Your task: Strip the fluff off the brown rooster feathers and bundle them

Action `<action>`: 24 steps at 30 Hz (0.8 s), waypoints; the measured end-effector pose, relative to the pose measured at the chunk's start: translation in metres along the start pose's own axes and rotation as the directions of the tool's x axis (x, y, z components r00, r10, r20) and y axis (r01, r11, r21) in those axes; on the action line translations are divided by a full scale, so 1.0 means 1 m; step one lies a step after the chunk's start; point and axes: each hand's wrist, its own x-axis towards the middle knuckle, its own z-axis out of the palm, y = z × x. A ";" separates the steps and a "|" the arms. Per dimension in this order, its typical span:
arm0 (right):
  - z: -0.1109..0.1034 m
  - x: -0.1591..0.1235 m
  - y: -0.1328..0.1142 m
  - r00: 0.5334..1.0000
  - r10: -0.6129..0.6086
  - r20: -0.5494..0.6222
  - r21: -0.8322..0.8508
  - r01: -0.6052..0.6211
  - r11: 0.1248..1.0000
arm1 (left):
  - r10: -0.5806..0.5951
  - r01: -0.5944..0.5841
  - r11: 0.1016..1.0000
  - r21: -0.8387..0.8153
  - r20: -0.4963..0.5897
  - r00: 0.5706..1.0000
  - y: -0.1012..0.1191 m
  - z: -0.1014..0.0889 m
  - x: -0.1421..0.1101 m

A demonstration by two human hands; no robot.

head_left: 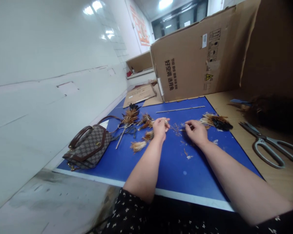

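Note:
Over the blue mat, my left hand (160,128) is closed, with pale feather bits (166,123) showing at its fingertips. A little to its right, my right hand (196,131) pinches what looks like a small brown feather (182,130). Thin feather scraps (176,128) lie between the hands. Just left of my left hand are small bunches of brown and cream feathers (138,146). Beyond my right hand rests a larger bunch of cream, brown and black feathers (216,121). A feather duster-like bundle on a stick (130,117) lies farther left.
A patterned handbag (90,146) stands at the mat's left edge by the white wall. Large scissors (265,139) lie on the wooden surface at right, near a dark feather heap (275,112). A thin stick (180,109) lies before a big cardboard box (192,65).

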 end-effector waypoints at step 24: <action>-0.002 -0.003 -0.013 0.998 -0.044 -0.044 0.020 0.045 0.999 | -0.154 0.137 0.985 0.101 0.191 0.969 -0.020 0.027 -0.034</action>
